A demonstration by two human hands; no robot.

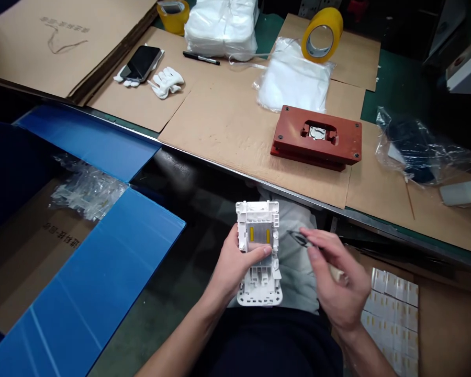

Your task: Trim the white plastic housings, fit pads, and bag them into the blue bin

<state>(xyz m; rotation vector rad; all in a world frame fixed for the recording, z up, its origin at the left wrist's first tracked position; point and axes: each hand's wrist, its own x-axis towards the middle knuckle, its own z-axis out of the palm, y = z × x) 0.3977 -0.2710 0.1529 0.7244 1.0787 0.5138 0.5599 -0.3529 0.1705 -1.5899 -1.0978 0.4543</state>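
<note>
My left hand [235,264] grips a white moulded plastic housing [259,251] over my lap, thumb pressed across its face. The housing shows two small yellow strips and a grey patch near its top. My right hand [335,280] is just to the right of it, fingers pinched on a thin dark tweezer-like tool [300,239] whose tip points toward the housing. A red metal fixture block [317,137] with a recessed pocket lies on the cardboard-covered bench above.
A blue corrugated box [102,272] with clear plastic bags stands at the left. Sheets of small white and yellow labels [394,303] lie at the right. On the bench are yellow tape rolls [322,34], white bags, gloves, a phone and a pen.
</note>
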